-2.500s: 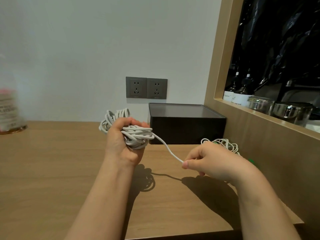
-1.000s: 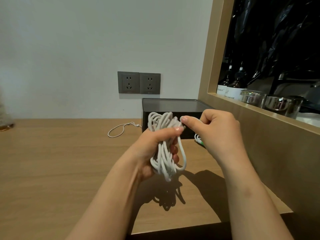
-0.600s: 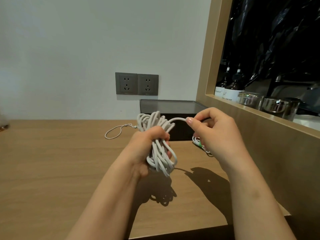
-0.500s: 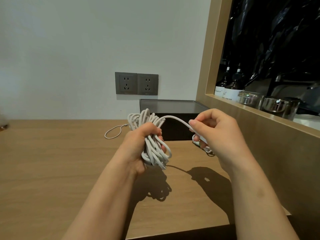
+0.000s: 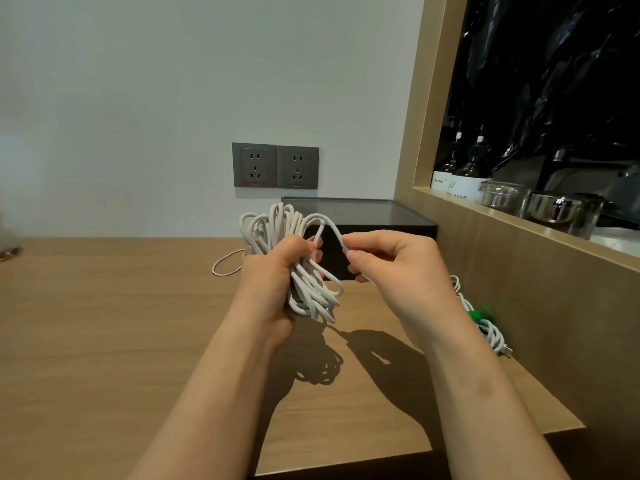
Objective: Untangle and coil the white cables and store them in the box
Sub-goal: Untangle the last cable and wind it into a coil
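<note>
Above the middle of the bench [image 5: 104, 341], the left hand [image 5: 270, 285] is gripping a bundle of white cable [image 5: 311, 294]. Its fingers are curling tightly round the waist of the loops, which are sticking out above the fist and hanging below it. Just beside it, the right hand [image 5: 394, 268] is pinching a free strand of the same cable between thumb and forefinger, with the other fingers curling inward. The strand is arching from the top of the bundle across to the pinch. Both hands are hovering clear of the bench and casting shadows on it. In the back right corner of the bench, a black box [image 5: 381, 220] is sitting against the wall, partly hidden behind the hands. Along the right edge, a second coil of white cable [image 5: 491, 336] with a green tie [image 5: 479, 313] is lying beside the wooden side panel. Near the back edge, left of the box, a thin loop of cord [image 5: 225, 268] is lying flat. Two grey sockets [image 5: 275, 165] are sitting in the wall above the box.
</note>
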Available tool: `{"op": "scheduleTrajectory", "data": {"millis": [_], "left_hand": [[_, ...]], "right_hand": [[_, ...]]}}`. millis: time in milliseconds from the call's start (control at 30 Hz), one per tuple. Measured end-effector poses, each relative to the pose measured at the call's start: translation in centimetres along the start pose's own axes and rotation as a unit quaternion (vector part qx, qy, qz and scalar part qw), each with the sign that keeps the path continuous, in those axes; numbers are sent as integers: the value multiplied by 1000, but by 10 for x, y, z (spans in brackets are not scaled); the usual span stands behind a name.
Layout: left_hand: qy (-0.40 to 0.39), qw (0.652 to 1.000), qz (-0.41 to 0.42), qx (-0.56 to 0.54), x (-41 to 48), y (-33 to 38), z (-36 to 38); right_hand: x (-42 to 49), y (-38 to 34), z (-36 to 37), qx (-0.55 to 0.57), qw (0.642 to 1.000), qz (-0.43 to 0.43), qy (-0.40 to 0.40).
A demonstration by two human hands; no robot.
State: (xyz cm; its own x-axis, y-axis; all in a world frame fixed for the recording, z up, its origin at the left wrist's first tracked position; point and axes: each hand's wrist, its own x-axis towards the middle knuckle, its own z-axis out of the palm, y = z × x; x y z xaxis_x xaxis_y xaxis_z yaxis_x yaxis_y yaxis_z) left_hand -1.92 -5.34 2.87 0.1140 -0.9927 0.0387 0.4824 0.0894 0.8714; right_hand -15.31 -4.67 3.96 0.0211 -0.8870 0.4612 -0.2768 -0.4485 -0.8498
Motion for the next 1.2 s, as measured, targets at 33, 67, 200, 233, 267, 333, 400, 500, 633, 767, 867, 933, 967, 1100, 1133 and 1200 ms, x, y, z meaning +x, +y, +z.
{"op": "scheduleTrajectory", "data": {"millis": [33,67,200,233,267,333,400,500,633,767,867,933,967,1100,1133,1200], "left_hand": [[-2,1000,0,-4,0,0,0],[-5,1000,0,-6,0,0,0],[-29,1000,-1,-10,-3,1,1],[-34,999,2,-13,-4,0,2],[-38,999,4,-16,-4,0,2],[-40,999,7,-21,-4,0,3],[-40,999,11,-20,-2,-1,3],[-30,999,22,-12,-1,-3,3],[28,999,38,-24,2,-7,3],[60,995,64,-52,9,-8,-1],[57,995,62,-46,10,-11,-2],[69,994,64,-49,10,-13,-3],[75,994,68,-51,11,-14,-3],[96,992,61,-55,12,-14,-4],[97,992,53,-58,13,-15,-5],[105,992,37,-62,14,-16,-6]], "right_hand": [[-1,-1,0,1,1000,0,-13],[-1,-3,0,0,1000,0,-22],[-4,-6,3,-8,999,-11,-37],[-5,-7,4,-10,999,-15,-37],[-5,-7,5,-11,999,-17,-34],[-6,-8,10,-9,1000,-18,-19],[-7,-8,15,-16,1000,-19,1],[-7,-6,21,-25,999,-20,31],[-8,-3,28,-28,999,-16,32],[-8,-3,32,-65,997,-28,37],[-9,-4,30,-97,994,-32,27],[-10,-4,29,-124,992,-37,6],[-11,-4,29,-131,991,-35,-12],[-10,-2,31,-136,987,-25,-76],[-9,0,32,-133,987,-21,-82],[-8,3,35,-109,991,1,-82]]}}
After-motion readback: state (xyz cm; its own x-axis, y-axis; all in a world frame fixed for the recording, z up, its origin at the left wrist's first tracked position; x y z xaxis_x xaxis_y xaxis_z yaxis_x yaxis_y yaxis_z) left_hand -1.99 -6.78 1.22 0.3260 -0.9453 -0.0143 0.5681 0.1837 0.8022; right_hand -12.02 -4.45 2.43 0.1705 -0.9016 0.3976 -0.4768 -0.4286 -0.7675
